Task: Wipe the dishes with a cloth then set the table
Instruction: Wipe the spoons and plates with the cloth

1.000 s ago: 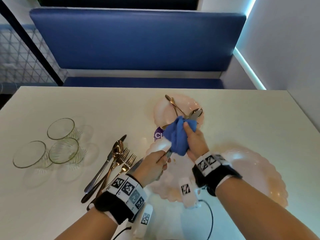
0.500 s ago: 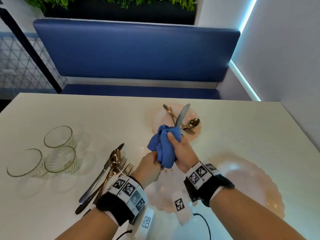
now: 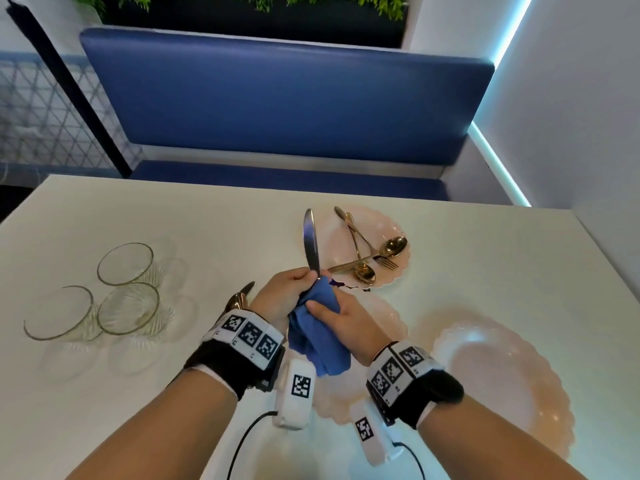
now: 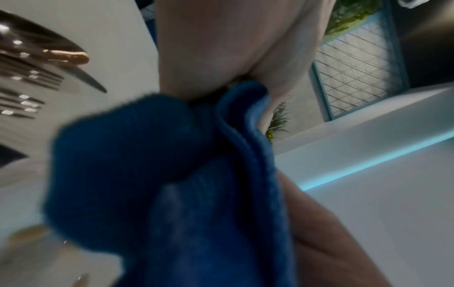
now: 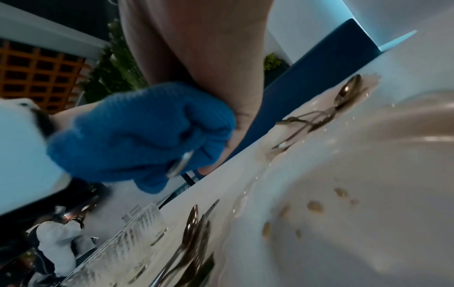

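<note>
The person is in the wiping part of the job, and the thing being wiped is a silver knife [image 3: 311, 241]. The left hand [image 3: 283, 299] pinches the knife near the bottom of its blade, and the blade points up and away over the white table [image 3: 173, 220]. The right hand [image 3: 341, 323] has its fingers curled round a blue cloth [image 3: 317, 332], and the cloth is bunched round the knife's handle. In the right wrist view, a bit of the silver handle [image 5: 180, 165] pokes out of the blue folds.

The blade is bare and looks shiny, so it seems done. The handle looks like the part being rubbed now.

Behind the hands sits a small pink plate [image 3: 398, 230] with gold spoons and a fork [image 3: 367, 251] crossed on it. More forks and spoons [image 3: 242, 296] lie on the table just beside the left hand, mostly hidden by it. Three glass cups [image 3: 114, 296] stand close together on the left side. A big pink plate [image 3: 519, 375] lies on the right, and another pink plate [image 3: 381, 320] lies under the hands.

Next, the person likely needs to pull the cloth off the end of the handle and lay the knife down. The knife must be held firmly so it does not slip. Then another fork or spoon can be picked up. Much is left to do, since nothing is laid out as places for eating yet.
</note>
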A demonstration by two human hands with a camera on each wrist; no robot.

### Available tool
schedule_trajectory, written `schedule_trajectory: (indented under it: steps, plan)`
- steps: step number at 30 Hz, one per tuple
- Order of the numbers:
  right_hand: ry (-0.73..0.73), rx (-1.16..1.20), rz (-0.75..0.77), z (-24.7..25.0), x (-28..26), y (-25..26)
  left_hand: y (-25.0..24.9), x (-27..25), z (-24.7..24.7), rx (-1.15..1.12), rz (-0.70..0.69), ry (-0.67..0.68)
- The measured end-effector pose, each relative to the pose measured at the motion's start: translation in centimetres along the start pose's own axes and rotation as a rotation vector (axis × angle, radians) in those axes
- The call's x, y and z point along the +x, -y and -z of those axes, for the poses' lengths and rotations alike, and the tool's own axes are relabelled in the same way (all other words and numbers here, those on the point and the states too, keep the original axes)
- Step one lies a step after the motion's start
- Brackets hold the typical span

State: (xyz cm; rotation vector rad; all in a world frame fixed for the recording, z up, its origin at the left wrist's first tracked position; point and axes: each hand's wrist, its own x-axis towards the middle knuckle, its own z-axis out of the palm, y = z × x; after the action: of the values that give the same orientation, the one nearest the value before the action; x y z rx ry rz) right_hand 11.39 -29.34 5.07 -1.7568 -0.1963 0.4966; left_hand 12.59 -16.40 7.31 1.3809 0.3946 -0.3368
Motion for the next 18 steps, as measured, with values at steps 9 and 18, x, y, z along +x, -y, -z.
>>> schedule_trajectory:
  steps: [9, 18]
  plan:
    - [0.119, -0.095, -0.013, -0.8, -0.7, -0.9, 0.8, -0.9, 1.4, 0.039, -0.011, -0.103]
    - [0.021, 0.104, -0.157, 3.9, -1.3, -1.4, 2.3, -1.7, 10.7, 0.593, -0.034, -0.228]
